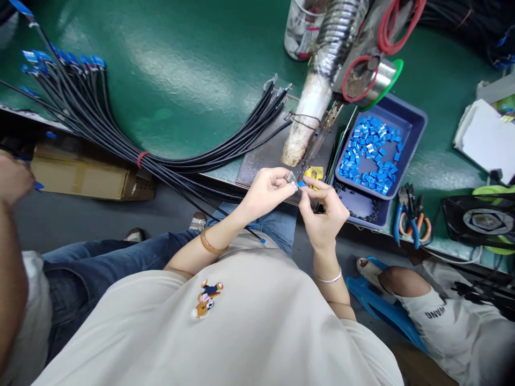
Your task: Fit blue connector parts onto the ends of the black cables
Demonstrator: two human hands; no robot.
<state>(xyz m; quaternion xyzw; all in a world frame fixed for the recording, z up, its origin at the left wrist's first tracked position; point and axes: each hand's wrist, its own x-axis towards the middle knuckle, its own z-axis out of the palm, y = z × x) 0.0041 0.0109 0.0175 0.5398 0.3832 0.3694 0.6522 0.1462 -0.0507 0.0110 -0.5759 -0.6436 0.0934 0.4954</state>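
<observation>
My left hand (pixel 266 194) pinches a cable end whose small wires and silvery tip show at the fingertips. Opposite it, my right hand (pixel 326 213) has thumb and forefinger closed on a small blue connector (pixel 301 183). The two sets of fingertips almost meet at the bench edge; whether wires and connector touch is too small to tell. Just beyond them a soldering iron (pixel 317 142) slants down beside a whitish, wire-tied duct nozzle (pixel 300 128). A yellow pad (pixel 314 172) lies behind my right fingers.
A bundle of black cables (pixel 161 162) stretches across the bench's left. On the right stand a tray (pixel 418 126) of blue connectors, pliers (pixel 410 214) and a fan (pixel 483 220). A solder spool (pixel 380 83) hangs above. Co-workers sit on both sides.
</observation>
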